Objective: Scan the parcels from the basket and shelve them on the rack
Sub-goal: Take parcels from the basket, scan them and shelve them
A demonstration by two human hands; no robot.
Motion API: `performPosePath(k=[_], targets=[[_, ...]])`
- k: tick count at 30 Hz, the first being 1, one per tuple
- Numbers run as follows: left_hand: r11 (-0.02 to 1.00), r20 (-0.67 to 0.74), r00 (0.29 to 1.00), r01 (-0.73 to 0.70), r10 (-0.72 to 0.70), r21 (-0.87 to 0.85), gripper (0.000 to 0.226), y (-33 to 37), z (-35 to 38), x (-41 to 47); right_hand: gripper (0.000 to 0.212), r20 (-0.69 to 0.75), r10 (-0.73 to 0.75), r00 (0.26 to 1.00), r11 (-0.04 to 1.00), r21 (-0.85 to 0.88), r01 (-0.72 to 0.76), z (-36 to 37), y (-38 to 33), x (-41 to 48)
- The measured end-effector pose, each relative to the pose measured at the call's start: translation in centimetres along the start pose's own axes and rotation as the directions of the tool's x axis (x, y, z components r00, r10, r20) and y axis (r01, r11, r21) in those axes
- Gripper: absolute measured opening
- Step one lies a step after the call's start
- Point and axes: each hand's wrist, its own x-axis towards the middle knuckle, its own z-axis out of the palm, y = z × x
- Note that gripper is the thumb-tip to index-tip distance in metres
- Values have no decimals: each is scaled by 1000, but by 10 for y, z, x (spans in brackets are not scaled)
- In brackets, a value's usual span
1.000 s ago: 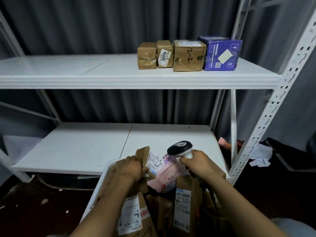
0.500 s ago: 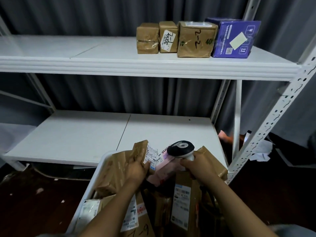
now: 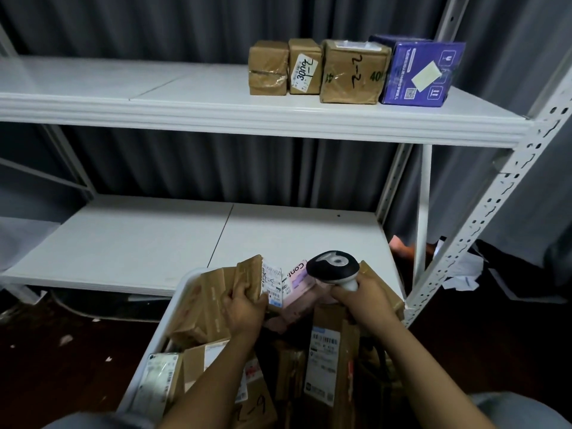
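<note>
Basket [image 3: 154,342]: white, packed with brown parcels. Above basket's far end: small brown parcel [image 3: 249,275], label facing right, gripped in left hand [image 3: 244,308]. Over basket's far right: scanner [image 3: 334,269], handle clasped in right hand [image 3: 368,300]. Beyond basket: rack [image 3: 216,122], four shelved boxes [image 3: 353,72] on upper shelf.

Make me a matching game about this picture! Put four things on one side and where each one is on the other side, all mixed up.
Things
1. scanner
2. purple box
3. brown parcel with a barcode sticker
4. pink parcel

Places
A. on the upper shelf, at the right end of the row
B. lying in the basket, between the two hands
C. gripped by the right hand
D. held by the left hand

Pairs: 1-C, 2-A, 3-D, 4-B
</note>
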Motion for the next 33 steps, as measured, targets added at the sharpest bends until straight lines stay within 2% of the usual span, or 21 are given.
performPosePath(k=[2, 4, 6, 8, 12, 15, 17, 19, 23, 25, 26, 30, 33], targets=[[998, 22, 999, 26, -25, -57, 46, 1, -5, -3, 14, -5, 2, 1000, 1000, 27, -2, -2, -2, -3], [991, 49, 998, 48, -42, -128, 55, 3, -12, -8, 13, -11, -14, 1000, 999, 51, 14, -5, -6, -9], [968, 66, 996, 81, -68, -237, 66, 8, -22, -16, 9, -16, -41, 999, 996, 77, 42, -10, -12, -17], [929, 114, 989, 126, -92, -347, 66, 13, -33, -29, 10, -5, -50, 999, 988, 148, 50, -16, -15, -25], [782, 314, 947, 249, -72, -572, 59, 20, -54, -61, 23, 116, -16, 993, 946, 322, -22, -31, -17, -39], [625, 402, 915, 323, -15, -710, 51, 34, -61, -88, 21, 135, -19, 991, 939, 342, -28, -36, -16, -47], [575, 422, 905, 321, 46, -753, 51, 44, -62, -102, 16, 117, -39, 992, 948, 319, -1, -36, -16, -52], [595, 435, 891, 283, 126, -752, 56, 52, -62, -114, 14, 103, -60, 993, 950, 310, 25, -35, -17, -59], [790, 506, 817, 107, 276, -603, 83, 60, -71, -131, 15, 82, -96, 992, 894, 445, 50, -35, -18, -70], [828, 535, 786, 53, 310, -558, 92, 63, -76, -137, 19, 66, -109, 992, 865, 497, 62, -37, -18, -73], [825, 527, 786, 39, 323, -563, 89, 64, -77, -139, 23, 62, -115, 991, 861, 504, 68, -39, -18, -74], [811, 483, 824, 50, 297, -583, 53, 68, -85, -140, 26, 67, -126, 990, 887, 454, 83, -42, -13, -76], [821, 554, 767, 62, 324, -567, 68, 64, -94, -134, 25, 75, -151, 986, 903, 417, 107, -45, -12, -75]])
